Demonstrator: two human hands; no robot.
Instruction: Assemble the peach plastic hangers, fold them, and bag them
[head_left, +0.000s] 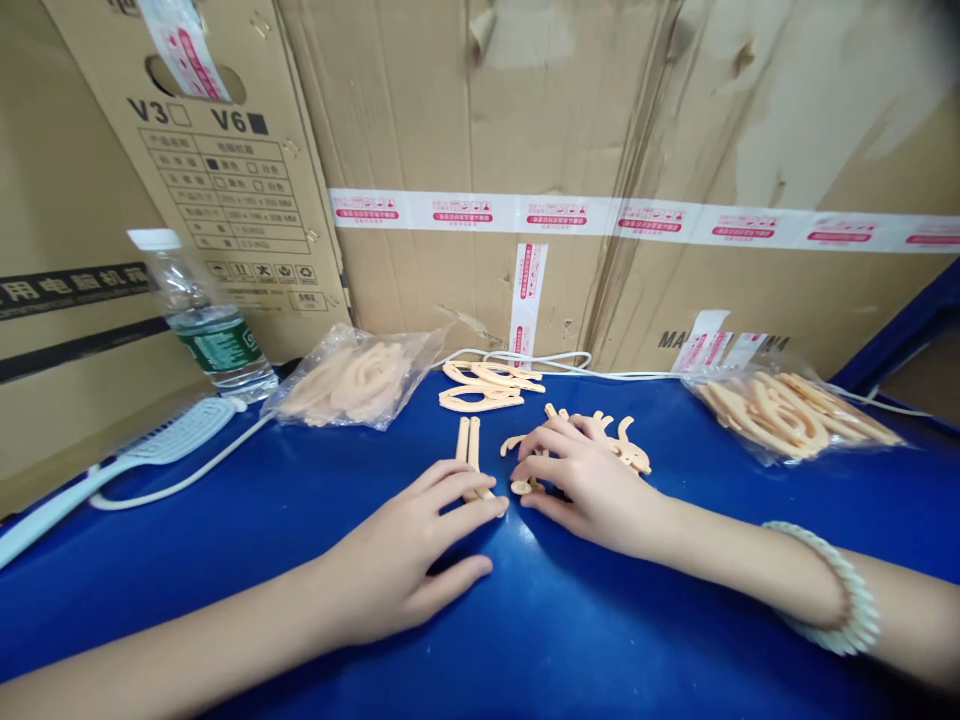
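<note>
Left fingers [480, 513] spread, touching pale strips [474, 440] — right fingers [543, 468] curl over small pieces [521, 488].

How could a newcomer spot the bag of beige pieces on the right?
Start at the blue tabletop and follow its far edge right, past the right hand. There lies a clear bag of beige pieces; the other bag sits beside the water bottle.

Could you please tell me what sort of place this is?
It looks like a makeshift work corner, perhaps in a storage area: large taped cardboard stands behind a blue table, where pale pieces lie loose and in clear bags.
</note>
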